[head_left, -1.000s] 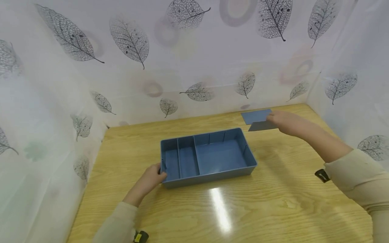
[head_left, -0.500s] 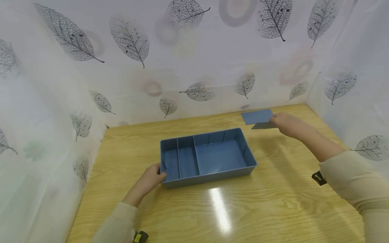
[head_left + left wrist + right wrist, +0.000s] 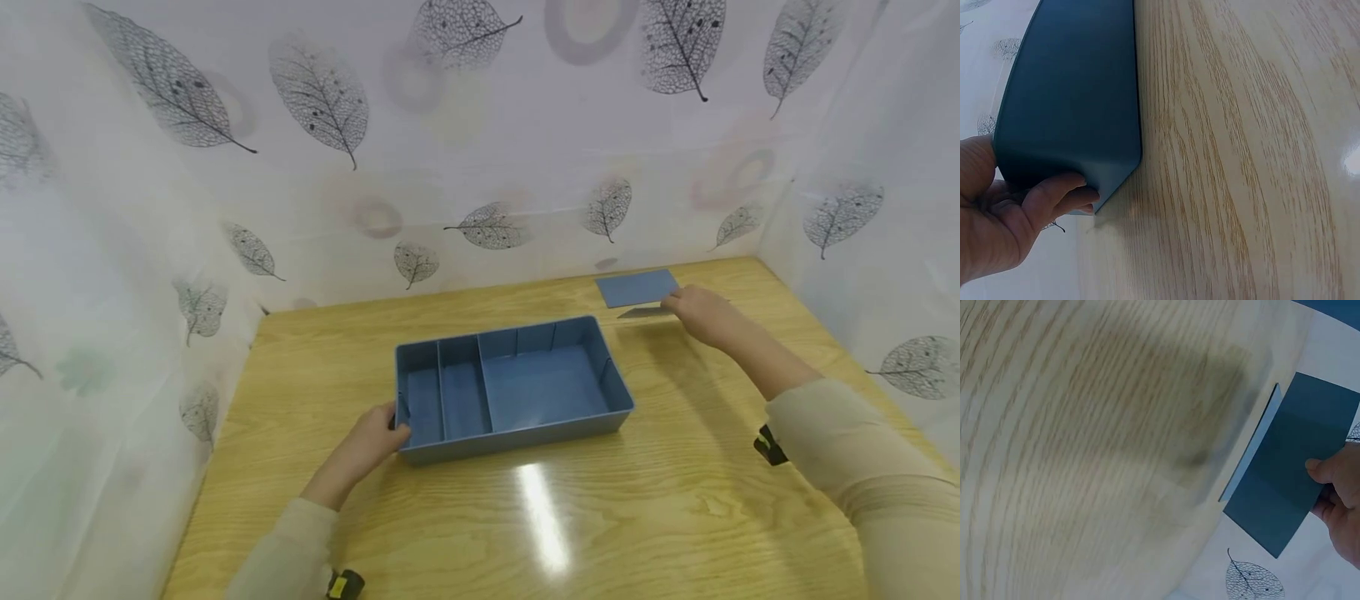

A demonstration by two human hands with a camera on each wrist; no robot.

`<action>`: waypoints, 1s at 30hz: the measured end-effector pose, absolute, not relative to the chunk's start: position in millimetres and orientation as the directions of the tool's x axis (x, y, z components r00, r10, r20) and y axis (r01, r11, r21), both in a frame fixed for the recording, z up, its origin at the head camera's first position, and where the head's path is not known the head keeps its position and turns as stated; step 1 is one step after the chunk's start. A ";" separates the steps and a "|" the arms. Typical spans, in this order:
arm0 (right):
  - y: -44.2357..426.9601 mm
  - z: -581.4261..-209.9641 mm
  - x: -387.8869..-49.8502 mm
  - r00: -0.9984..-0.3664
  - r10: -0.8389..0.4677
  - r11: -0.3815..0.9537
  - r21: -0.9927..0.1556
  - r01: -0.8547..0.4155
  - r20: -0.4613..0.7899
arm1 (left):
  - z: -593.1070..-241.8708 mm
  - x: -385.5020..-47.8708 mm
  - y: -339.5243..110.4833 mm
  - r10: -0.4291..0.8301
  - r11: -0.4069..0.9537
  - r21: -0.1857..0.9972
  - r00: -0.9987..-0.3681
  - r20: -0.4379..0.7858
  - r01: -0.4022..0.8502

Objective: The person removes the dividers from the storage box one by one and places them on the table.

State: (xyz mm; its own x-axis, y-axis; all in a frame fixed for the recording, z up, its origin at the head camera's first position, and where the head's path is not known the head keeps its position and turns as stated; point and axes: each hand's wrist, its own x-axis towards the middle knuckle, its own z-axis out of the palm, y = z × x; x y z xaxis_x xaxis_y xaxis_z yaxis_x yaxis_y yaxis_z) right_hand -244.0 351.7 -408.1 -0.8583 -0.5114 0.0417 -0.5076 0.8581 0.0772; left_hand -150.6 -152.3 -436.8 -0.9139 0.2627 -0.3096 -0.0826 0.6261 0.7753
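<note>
Here is the right hand (image 3: 702, 315), out at the far right, pinching a thin blue-grey panel (image 3: 1291, 462), thumb flat on one face and fingers curled behind. Most of the panel reaches leftward from the grip, seen almost edge-on from the head; whether it touches the tabletop (image 3: 570, 533) I cannot tell. Just behind it, a matching blue panel (image 3: 636, 288) lies flat near the back edge, its near right corner close to the fingers.

Over to the left hand (image 3: 372, 437), and it's holding the near left corner of a blue divided box (image 3: 517, 437), thumb over the rim, fingers bent against the outer end wall. The box sits between the two hands, slightly angled, its right end nearer the held panel. Two upright dividers (image 3: 485, 383) make two narrow compartments on the left and one wide one on the right. Beyond everything, a leaf-print sheet (image 3: 495, 133) rises at the back, and a bright streak of light gleams in front of the box.
</note>
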 end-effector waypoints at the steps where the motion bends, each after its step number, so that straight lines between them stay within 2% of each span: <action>1: 352.1 -410.4 -245.2 -0.858 -0.511 0.859 0.073 -0.507 0.052 | -436.2 -150.4 -152.3 0.262 0.626 0.775 -0.913 -0.312 -0.085; 5: 354.7 -421.6 -250.9 -0.851 -0.520 0.854 0.075 -0.516 0.067 | -434.6 -149.2 -152.3 0.257 0.630 0.771 -0.913 -0.316 -0.090; 11: 357.6 -435.3 -256.0 -0.862 -0.506 0.858 0.115 -0.501 0.014 | -434.7 -149.1 -151.2 0.254 0.639 0.765 -0.914 -0.316 -0.087; 30: 362.4 -467.5 -244.7 -0.882 -0.459 0.889 0.069 -0.454 0.110 | -437.4 -150.2 -151.8 0.244 0.646 0.759 -0.920 -0.307 -0.082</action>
State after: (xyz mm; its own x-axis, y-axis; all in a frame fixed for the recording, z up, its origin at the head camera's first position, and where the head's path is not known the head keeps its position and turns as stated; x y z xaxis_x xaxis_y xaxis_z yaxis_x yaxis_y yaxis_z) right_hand -244.7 362.4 -467.5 -0.8818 -0.4587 0.1096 -0.4536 0.8885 0.0690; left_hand -150.2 -151.8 -437.4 -0.9198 0.2441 -0.3073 -0.0822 0.6459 0.7590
